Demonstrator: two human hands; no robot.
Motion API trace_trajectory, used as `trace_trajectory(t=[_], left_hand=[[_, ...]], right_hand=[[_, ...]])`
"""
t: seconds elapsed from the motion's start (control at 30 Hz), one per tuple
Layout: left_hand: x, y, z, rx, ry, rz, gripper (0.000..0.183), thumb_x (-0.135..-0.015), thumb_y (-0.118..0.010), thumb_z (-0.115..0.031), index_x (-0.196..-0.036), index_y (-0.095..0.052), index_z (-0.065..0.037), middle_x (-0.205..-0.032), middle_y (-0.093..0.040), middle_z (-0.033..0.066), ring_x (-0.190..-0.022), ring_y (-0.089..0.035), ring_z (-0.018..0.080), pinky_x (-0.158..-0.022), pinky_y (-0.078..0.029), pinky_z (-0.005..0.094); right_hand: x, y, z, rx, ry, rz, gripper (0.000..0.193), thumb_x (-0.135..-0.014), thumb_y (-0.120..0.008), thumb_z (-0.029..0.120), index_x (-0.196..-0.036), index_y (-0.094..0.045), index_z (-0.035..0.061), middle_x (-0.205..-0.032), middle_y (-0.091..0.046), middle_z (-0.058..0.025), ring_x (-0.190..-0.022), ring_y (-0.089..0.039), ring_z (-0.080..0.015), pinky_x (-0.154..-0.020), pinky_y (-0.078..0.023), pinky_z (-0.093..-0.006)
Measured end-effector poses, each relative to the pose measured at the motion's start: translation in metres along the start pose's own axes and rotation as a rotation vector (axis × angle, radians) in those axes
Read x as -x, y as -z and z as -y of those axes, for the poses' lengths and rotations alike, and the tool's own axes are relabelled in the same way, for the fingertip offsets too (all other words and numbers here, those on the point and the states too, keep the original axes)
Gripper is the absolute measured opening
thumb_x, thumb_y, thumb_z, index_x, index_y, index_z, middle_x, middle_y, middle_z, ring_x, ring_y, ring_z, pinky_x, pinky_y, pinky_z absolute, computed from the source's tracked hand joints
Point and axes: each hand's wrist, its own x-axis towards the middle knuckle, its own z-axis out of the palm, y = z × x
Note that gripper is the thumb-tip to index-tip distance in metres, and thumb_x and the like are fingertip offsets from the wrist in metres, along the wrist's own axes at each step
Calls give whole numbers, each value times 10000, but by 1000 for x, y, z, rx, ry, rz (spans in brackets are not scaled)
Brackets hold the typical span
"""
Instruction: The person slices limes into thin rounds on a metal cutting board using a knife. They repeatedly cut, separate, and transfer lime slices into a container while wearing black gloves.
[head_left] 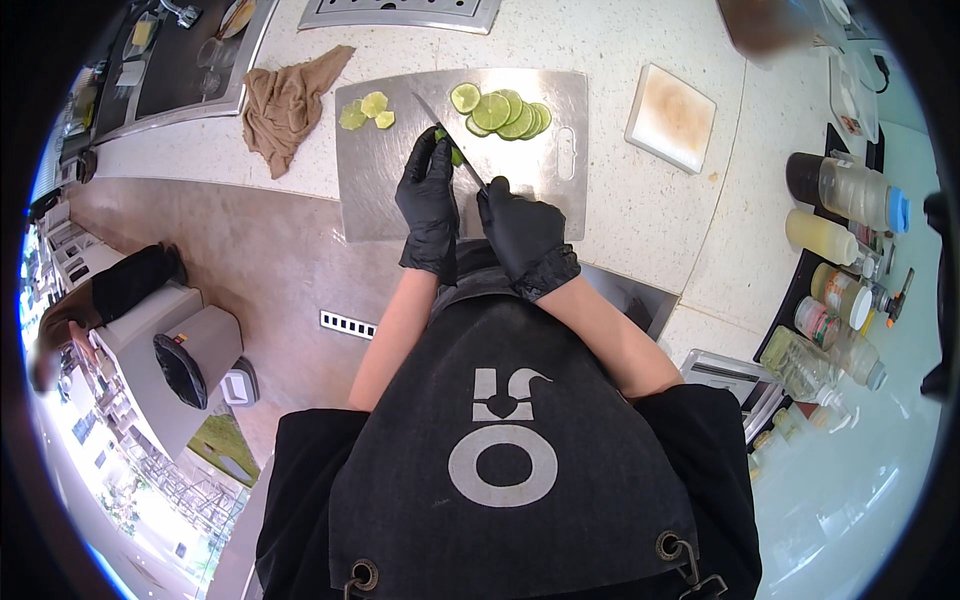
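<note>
Upper centre of frame: left hand (429,205), black glove, fingers curled pinning lime piece (450,150) on steel cutting board (380,170). Right hand (520,232) wrapped round knife (447,138). Risk: blade beside fingertips; lime remnant small, could slip, nicking glove. Cut slices (505,112) upper right.

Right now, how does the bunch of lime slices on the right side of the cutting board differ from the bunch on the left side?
The right lime slices are more numerous and lie overlapped in a row; the left lime slices are only about three, in a loose cluster. The right ones lie past the knife blade's tip side, the left ones nearer the brown cloth. Both are pale green rounds lying on the metal cutting board.
</note>
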Motion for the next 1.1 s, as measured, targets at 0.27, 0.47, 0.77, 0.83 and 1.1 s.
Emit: trace_trajectory(t=[0.27, 0.47, 0.77, 0.83, 1.1], left_hand=[[2, -6, -2, -49, 0, -61, 307, -886, -671, -80, -1175, -638, 20, -1067, -684, 78, -917, -609, 88, -814, -497, 228], [0, -4, 0, -135, -51, -56, 300, -886, -677, -102, -1162, -650, 12, -1044, -695, 67, -899, -602, 73, -801, -494, 228], [0, -5, -2, -160, -44, -58, 342, -884, -678, -100, -1202, -624, 12, -1098, -673, 67, -903, -600, 74, -782, -502, 216], [0, -7, -3, -177, -46, -73, 343, -877, -687, -110, -1194, -631, 7, -1091, -679, 71, -899, -602, 75, -785, -502, 219], [5, -11, -15, -203, -26, -95, 379, -810, -752, -125, -1149, -653, 12, -1040, -703, 86, -885, -638, 84, -778, -512, 229]], right_hand=[[-12, 0, 1, -24, -18, 2, 240, -954, -481, 266, -852, -529, 54, -516, -588, -120, -460, -611, -294, -426, -464, -414], [-21, 1, 1, -69, -26, 26, 237, -946, -495, 266, -846, -529, 54, -523, -594, -124, -472, -619, -298, -433, -471, -412], [-33, -10, -4, -66, 49, -123, 219, -925, -526, 260, -820, -533, 68, -515, -590, -113, -462, -613, -292, -434, -469, -408], [-36, -12, -5, -62, 59, -156, 218, -921, -532, 263, -815, -535, 73, -509, -586, -110, -457, -610, -290, -430, -465, -406], [-25, -8, -13, -75, 65, -122, 237, -928, -518, 286, -825, -535, 74, -514, -591, -117, -454, -607, -292, -429, -459, -415]])
